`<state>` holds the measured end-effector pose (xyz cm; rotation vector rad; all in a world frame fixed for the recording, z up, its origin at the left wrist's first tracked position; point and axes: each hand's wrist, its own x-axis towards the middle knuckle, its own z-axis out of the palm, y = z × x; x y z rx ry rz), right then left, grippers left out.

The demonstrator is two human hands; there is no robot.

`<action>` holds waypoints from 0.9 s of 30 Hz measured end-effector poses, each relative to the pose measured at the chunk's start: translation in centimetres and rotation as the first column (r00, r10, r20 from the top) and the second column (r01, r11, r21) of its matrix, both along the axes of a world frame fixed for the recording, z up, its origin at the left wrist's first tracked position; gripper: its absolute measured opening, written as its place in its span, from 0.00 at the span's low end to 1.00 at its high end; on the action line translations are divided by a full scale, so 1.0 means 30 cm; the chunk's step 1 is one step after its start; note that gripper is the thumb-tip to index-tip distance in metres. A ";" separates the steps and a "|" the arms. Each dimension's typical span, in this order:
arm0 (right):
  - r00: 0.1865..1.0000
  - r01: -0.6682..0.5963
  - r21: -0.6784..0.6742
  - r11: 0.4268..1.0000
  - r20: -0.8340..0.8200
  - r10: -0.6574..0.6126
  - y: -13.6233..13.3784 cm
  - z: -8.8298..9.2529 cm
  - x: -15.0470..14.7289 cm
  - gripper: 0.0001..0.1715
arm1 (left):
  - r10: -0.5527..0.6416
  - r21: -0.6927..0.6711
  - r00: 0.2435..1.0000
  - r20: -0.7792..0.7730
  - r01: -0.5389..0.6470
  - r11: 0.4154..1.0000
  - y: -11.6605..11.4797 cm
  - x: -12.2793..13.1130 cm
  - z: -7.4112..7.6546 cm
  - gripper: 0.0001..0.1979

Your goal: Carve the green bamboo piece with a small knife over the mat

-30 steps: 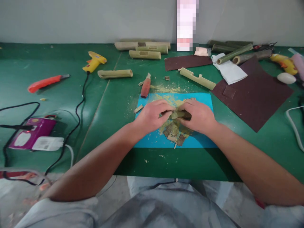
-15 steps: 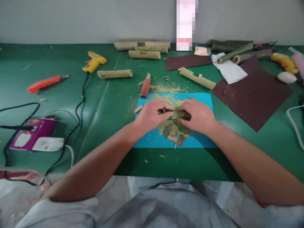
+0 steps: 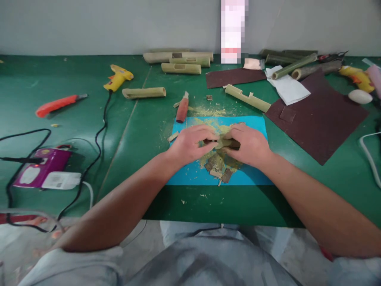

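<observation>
Over a blue mat (image 3: pixel 253 123) my two hands meet on a short green bamboo piece (image 3: pixel 224 143). My right hand (image 3: pixel 248 145) is closed around that piece. My left hand (image 3: pixel 190 143) pinches something small and dark against its left end; I cannot make out what it is. Beneath the hands lie sawdust and several dark chips (image 3: pixel 218 169). A red-handled knife (image 3: pixel 182 109) rests just beyond the mat's far left corner.
Several bamboo tubes (image 3: pixel 181 68) lie along the back of the green table (image 3: pixel 59 83). A yellow glue gun (image 3: pixel 116 77), an orange cutter (image 3: pixel 56 104) and a purple device (image 3: pixel 40 167) with cords sit to the left. Sandpaper sheets (image 3: pixel 318 115) and a white cloth (image 3: pixel 287 89) lie to the right.
My left fingers shifted slightly along the end of the bamboo piece. Everything else stays in place.
</observation>
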<state>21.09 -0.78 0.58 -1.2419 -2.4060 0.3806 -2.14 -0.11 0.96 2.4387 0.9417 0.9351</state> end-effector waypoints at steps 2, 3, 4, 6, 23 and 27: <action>1.000 0.011 -0.003 1.000 0.004 -0.011 -0.001 -0.001 -0.001 0.10 | -0.026 0.004 1.000 -0.006 0.026 1.000 -0.002 -0.002 0.009 0.05; 1.000 0.014 -0.003 1.000 0.007 -0.014 -0.001 0.000 -0.002 0.10 | -0.034 0.006 0.999 -0.006 0.034 0.999 -0.002 -0.002 0.011 0.05; 1.000 0.012 -0.002 1.000 0.011 -0.012 -0.001 0.000 -0.003 0.10 | -0.031 0.007 0.999 -0.004 0.032 0.999 -0.001 0.000 0.010 0.05; 1.000 0.004 0.002 1.000 0.015 -0.004 -0.001 0.002 -0.005 0.09 | -0.011 0.007 1.000 0.006 0.011 1.000 0.003 0.004 0.003 0.05; 1.000 -0.005 0.009 1.000 0.012 0.005 0.003 -0.002 -0.001 0.08 | -0.049 0.089 0.999 -0.018 0.051 0.995 0.011 0.013 -0.009 0.06; 1.000 -0.014 0.011 1.000 0.009 0.014 0.002 -0.004 0.001 0.07 | -0.061 0.118 0.998 -0.008 0.062 0.991 0.006 0.014 -0.015 0.05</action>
